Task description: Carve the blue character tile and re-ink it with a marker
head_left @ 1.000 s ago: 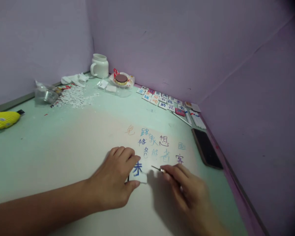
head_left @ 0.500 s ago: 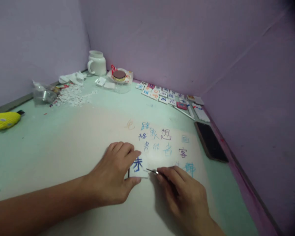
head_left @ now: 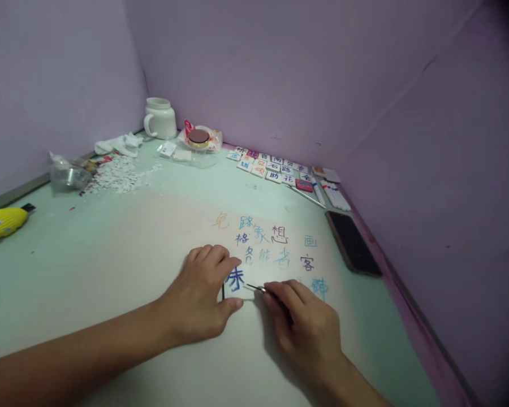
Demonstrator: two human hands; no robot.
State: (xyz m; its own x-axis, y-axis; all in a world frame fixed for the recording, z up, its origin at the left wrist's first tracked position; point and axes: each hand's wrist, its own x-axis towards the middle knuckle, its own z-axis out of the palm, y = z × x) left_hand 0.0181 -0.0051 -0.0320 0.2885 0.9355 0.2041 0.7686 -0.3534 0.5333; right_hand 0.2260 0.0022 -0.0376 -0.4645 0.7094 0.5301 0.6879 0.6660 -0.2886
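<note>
The white tile (head_left: 239,293), marked in blue, lies on the bench (head_left: 186,183), gripped at its edges by the left hand (head_left: 200,295), the right hand (head_left: 307,319) gripping a thin pointed tool (head_left: 255,288), with a phone (head_left: 353,243) farther right.

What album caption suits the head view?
Left hand holds a flat white tile bearing a blue character; right hand holds a slender metal-tipped tool.
</note>
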